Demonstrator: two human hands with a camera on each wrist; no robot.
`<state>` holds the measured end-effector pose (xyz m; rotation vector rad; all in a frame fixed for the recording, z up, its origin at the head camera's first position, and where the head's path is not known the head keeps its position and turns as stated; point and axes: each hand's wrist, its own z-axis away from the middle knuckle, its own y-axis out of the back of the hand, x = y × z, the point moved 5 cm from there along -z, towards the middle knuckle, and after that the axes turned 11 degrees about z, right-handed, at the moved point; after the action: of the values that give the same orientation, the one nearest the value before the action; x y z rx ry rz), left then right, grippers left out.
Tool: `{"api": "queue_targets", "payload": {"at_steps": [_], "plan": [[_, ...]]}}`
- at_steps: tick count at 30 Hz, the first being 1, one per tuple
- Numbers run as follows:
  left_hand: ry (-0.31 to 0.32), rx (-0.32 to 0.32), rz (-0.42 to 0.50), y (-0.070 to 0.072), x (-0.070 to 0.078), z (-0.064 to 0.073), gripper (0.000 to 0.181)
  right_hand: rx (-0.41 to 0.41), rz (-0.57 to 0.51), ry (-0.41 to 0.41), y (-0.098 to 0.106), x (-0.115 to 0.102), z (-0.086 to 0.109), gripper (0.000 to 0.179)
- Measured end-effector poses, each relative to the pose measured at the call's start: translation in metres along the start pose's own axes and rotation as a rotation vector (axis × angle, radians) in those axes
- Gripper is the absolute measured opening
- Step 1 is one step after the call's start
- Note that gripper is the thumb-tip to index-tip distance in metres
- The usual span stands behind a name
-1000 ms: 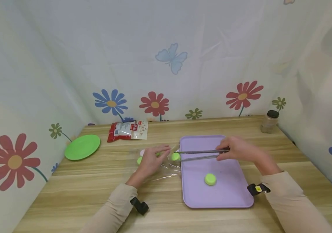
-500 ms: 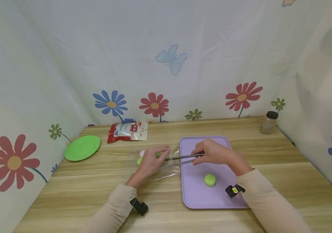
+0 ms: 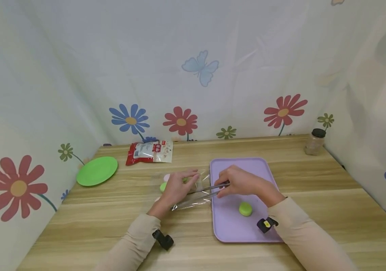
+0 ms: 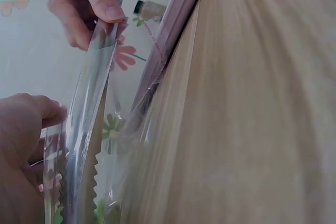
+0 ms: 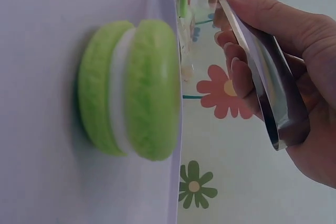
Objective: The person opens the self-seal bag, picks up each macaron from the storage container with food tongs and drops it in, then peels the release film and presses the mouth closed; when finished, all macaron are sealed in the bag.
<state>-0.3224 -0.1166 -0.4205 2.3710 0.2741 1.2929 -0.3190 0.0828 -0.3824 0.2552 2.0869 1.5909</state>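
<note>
My left hand (image 3: 176,187) pinches the mouth of a clear plastic bag (image 3: 193,203) beside the tray. Inside the bag lie green macarons (image 3: 163,187) and a pale pink one (image 3: 167,177), partly covered by that hand. With its thumb and fingers my right hand (image 3: 238,181) grips metal tongs (image 5: 286,100). Their serrated ends reach into the bag, as the left wrist view shows, with the arms apart; I see no macaron between them. A single green macaron (image 3: 245,209) with white filling sits on the purple tray (image 3: 228,231), below the right hand.
A green plate (image 3: 97,171) is at the far left of the wooden table. Behind the bag lies a red and white packet (image 3: 149,152). At the back right stands a jar (image 3: 315,142) with a black lid. Flowered cloth hangs around the table.
My right hand has moved left, carrying the tongs into the bag. The green macaron at the bag's mouth beside the tongs is no longer visible there. The left hand has stayed put.
</note>
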Motion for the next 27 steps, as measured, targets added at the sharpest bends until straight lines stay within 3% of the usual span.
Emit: {"api": "queue_targets", "payload": {"at_steps": [9,15,27], "plan": [[0.000,0.003,-0.010,0.000,0.000,-0.001,0.024,-0.076,-0.021,-0.054,-0.001,0.004,0.003,0.024],[0.011,0.007,-0.011,0.000,0.000,0.000,0.022,-0.075,-0.031,-0.083,0.004,0.008,0.011,0.027],[0.041,0.003,-0.016,0.000,0.000,0.000,0.021,-0.043,-0.045,-0.198,0.036,0.039,0.068,0.030]]}}
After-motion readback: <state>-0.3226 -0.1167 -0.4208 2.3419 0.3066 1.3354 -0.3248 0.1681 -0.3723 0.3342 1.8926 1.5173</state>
